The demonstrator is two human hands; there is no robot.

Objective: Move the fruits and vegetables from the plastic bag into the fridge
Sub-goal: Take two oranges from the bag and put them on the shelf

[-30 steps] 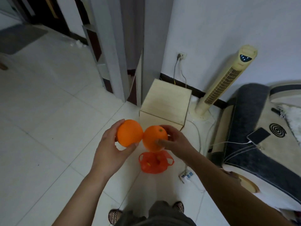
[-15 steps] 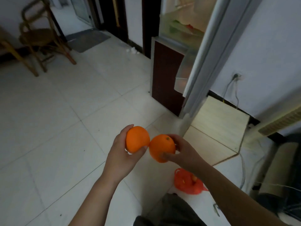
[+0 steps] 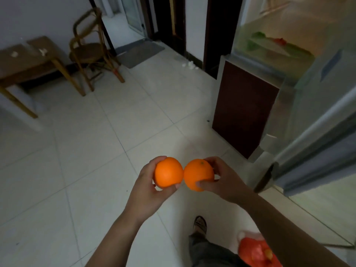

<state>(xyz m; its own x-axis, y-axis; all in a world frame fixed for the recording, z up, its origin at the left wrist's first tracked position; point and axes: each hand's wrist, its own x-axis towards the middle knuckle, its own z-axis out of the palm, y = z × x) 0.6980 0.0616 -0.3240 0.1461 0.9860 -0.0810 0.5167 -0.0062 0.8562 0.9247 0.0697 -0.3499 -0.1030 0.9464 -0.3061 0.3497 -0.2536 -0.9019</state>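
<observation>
Above the tiled floor (image 3: 86, 141), the left hand (image 3: 146, 191) has its grip curled round one orange (image 3: 168, 171) and the right hand (image 3: 225, 182) its grip clamped on a second orange (image 3: 198, 174), the two fruits touching side by side. The open fridge (image 3: 244, 105) lies ahead and to the right, so the right hand is nearer its shelf (image 3: 273, 49); the red plastic bag (image 3: 256, 251) sits low by the foot (image 3: 200, 224).

Both arms out in front of me, bare forearms coming in from 7 and 4 o'clock. My left hand (image 3: 146, 191) cups the left orange (image 3: 168, 175), thumb underneath. My right hand (image 3: 225, 182) curls round the right orange (image 3: 198, 174), thumb at 6 o'clock.
</observation>
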